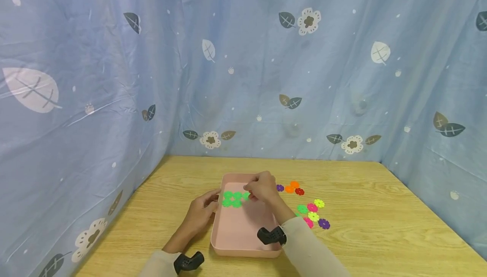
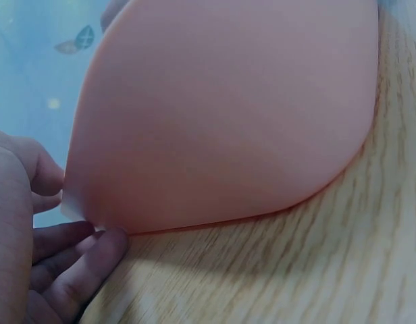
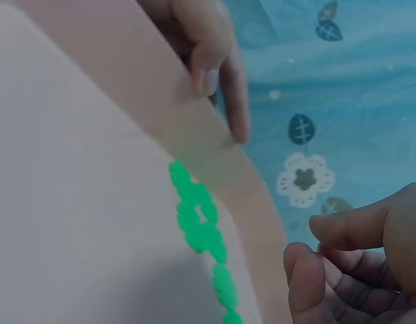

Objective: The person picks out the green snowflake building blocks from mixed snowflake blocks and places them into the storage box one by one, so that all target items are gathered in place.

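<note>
A shallow pink tray (image 1: 243,234) stands on the table, with several light green notched plastic discs (image 1: 232,199) in its far left part. They lie flat and close together, two rows deep at the left. My left hand (image 1: 200,211) holds the tray's left wall from outside; in the left wrist view its curled fingers (image 2: 86,270) touch the wall and its lower edge. Above the tray's far right part is my right hand (image 1: 262,188), near the rightmost green disc. In the right wrist view its thumb and fingers are loosely bent, with a gap and no disc visible between them.
Right of the tray, loose discs lie on the wooden table (image 1: 365,209): orange (image 1: 294,185), red (image 1: 299,191), purple (image 1: 324,223), yellow (image 1: 318,203), pink (image 1: 312,207) and green (image 1: 302,209). My right forearm partly covers them. A blue patterned curtain (image 1: 258,69) surrounds the table's back and sides.
</note>
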Demonstrator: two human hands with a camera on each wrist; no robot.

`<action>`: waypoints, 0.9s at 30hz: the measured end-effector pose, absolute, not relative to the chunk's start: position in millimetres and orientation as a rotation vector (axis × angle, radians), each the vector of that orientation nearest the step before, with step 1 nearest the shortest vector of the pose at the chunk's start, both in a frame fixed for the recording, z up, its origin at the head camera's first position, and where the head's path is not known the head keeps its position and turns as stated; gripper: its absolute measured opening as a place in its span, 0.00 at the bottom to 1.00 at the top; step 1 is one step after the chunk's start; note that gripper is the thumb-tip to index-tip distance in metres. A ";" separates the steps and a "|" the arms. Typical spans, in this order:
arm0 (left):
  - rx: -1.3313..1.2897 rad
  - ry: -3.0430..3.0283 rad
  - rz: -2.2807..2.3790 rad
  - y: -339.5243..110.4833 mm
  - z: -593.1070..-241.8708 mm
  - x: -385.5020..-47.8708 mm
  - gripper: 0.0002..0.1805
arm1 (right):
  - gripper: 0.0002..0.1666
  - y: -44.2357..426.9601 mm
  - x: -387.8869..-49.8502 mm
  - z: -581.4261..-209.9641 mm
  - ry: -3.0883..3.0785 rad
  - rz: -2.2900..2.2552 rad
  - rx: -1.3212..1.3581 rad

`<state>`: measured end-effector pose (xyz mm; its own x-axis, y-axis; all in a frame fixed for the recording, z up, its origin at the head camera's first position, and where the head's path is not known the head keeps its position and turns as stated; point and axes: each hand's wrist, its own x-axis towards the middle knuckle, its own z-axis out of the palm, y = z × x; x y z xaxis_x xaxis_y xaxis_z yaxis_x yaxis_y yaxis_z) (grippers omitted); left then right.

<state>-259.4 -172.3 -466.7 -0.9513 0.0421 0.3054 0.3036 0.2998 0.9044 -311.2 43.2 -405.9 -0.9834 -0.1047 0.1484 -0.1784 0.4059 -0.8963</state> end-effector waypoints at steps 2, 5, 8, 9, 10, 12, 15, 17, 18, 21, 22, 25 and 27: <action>-0.317 -2.343 -1.716 -174.2 -467.1 -260.7 0.24 | 0.07 46.0 -307.1 -400.9 -2.560 1.678 0.269; -0.355 -2.335 -1.733 -179.4 -472.0 -265.5 0.24 | 0.06 51.5 -301.6 -395.5 -2.548 1.675 0.276; -0.382 -2.327 -1.761 -181.2 -473.7 -267.6 0.24 | 0.06 58.3 -298.1 -393.2 -2.539 1.665 0.272; -0.394 -2.322 -1.771 -181.2 -473.8 -267.6 0.24 | 0.06 60.8 -297.2 -393.4 -2.535 1.665 0.270; -0.400 -2.320 -1.777 -181.0 -474.6 -268.0 0.24 | 0.06 63.7 -296.3 -393.5 -2.530 1.669 0.266; -0.418 -2.320 -1.785 -179.9 -475.4 -268.5 0.24 | 0.06 70.5 -294.6 -394.4 -2.510 1.679 0.263; -0.441 -2.325 -1.778 -179.8 -476.4 -269.6 0.25 | 0.06 80.4 -293.4 -395.9 -2.479 1.686 0.277; -0.449 -2.336 -1.761 -180.2 -476.7 -269.9 0.25 | 0.05 87.3 -292.0 -396.2 -2.464 1.696 0.292; -0.446 -2.337 -1.755 -180.6 -476.6 -269.8 0.25 | 0.05 90.7 -291.6 -396.8 -2.459 1.701 0.299; -0.442 -2.354 -1.729 -182.8 -476.6 -269.3 0.25 | 0.05 100.6 -290.0 -397.8 -2.462 1.703 0.306; -0.445 -2.361 -1.720 -183.1 -476.9 -269.2 0.25 | 0.05 104.4 -289.4 -398.2 -2.463 1.696 0.303; -0.460 -2.371 -1.714 -183.8 -477.1 -268.6 0.25 | 0.04 115.0 -289.1 -398.3 -2.474 1.654 0.292; -0.462 -2.376 -1.709 -184.2 -477.2 -268.3 0.25 | 0.04 120.9 -289.6 -397.7 -2.490 1.613 0.293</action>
